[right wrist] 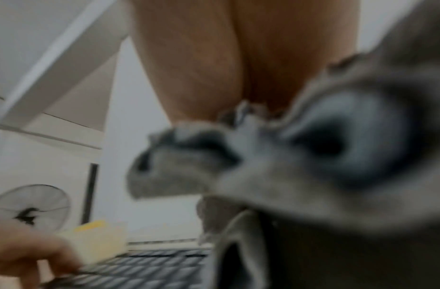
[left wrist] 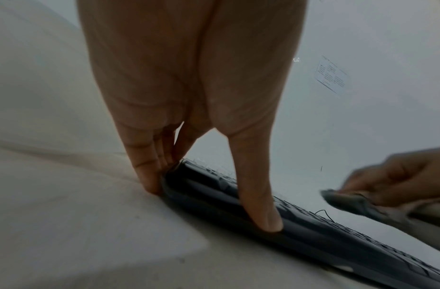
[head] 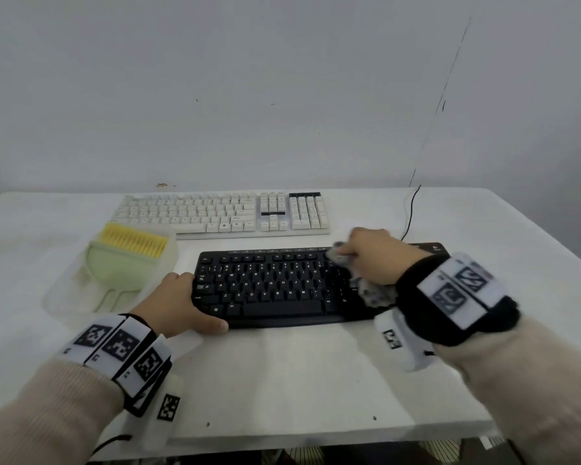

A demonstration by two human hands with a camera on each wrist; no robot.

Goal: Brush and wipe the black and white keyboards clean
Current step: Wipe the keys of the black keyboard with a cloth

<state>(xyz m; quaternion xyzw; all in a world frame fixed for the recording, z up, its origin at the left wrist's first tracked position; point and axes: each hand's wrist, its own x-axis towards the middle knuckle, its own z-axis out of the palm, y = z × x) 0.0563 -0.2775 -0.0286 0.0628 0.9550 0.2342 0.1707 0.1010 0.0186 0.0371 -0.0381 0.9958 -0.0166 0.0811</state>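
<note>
You work at a white table pushed against a plain pale wall; a thin dark cable runs down the wall and onto the tabletop at the right. In the right wrist view a fan stands blurred in the room behind.

The black keyboard lies nearest you, its long axis running left to right, space bar toward you. Legends such as Q W E R T Y and "Caps Lock" can be read; a small logo at its far right corner is too small to tell. The white keyboard lies parallel just beyond it, near the wall, its number pad at the right.

Your left hand grips the black keyboard's left end, fingers against the side edge and thumb lying along the front edge. Your right hand bunches a grey cloth and presses it on the keys at the right end.

Left of the keyboards, a green brush with yellow bristles lies in a clear tray, bristles toward the wall. Your wristbands carry square black-and-white markers.
</note>
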